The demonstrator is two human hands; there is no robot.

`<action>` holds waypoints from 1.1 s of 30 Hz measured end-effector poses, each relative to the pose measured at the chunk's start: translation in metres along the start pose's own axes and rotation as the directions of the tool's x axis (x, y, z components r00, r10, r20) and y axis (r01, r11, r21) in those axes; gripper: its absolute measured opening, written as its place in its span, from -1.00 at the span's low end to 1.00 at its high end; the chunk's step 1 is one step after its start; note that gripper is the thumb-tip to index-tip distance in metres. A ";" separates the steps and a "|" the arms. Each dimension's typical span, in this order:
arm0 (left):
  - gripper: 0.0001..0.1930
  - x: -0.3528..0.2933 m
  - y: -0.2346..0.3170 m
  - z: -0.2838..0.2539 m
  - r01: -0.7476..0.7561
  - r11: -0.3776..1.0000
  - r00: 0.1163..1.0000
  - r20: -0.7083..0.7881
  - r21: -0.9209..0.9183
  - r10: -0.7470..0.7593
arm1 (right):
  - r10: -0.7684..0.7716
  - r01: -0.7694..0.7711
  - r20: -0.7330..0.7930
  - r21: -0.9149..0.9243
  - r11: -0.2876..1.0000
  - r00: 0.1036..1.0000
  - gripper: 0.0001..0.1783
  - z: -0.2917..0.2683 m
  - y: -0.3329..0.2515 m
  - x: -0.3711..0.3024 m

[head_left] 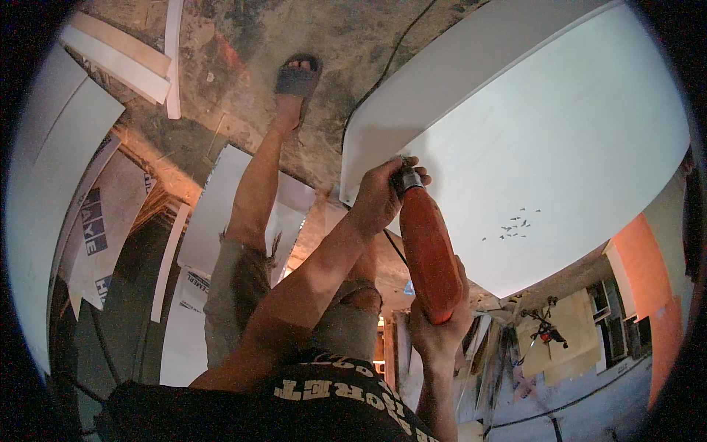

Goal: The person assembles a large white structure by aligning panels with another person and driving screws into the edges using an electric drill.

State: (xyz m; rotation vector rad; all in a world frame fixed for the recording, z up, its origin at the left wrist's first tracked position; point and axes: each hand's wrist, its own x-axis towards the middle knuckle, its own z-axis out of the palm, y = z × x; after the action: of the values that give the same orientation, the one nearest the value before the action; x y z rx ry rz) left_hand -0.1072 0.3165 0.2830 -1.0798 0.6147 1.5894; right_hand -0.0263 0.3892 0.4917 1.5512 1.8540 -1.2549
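A long orange power tool with a metal collar (427, 247) slants across the middle of the view, at the left end of a large white panel (567, 132). My left hand (377, 197) is closed around its collar end, fingers curling over the metal. Lower down, my right hand (444, 317) wraps the rear of the orange body from beneath and the right side. The working tip is hidden by my left fingers, so I cannot tell whether it touches the panel. A cluster of small dark bird shapes (513, 226) marks the panel's white face.
A black cord (383, 68) runs along the floor beside the panel. My sandaled foot (298, 77) is on the stained concrete. White boards (85, 125) and strips lean at the left. At the right are an orange sheet (639, 265) and a dark tool with cords (546, 331).
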 end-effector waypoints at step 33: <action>-0.50 -0.032 -0.016 0.027 0.120 0.953 0.990 -0.041 -0.277 -0.136 | 0.010 -0.011 0.033 0.022 1.000 0.999 -0.24 0.001 -0.017 0.002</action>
State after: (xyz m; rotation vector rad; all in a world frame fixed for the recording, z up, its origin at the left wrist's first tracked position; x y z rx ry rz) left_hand -0.0999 0.3280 0.3258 -1.3497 0.3606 1.5630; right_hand -0.0424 0.3899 0.4963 1.5410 1.8153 -1.2925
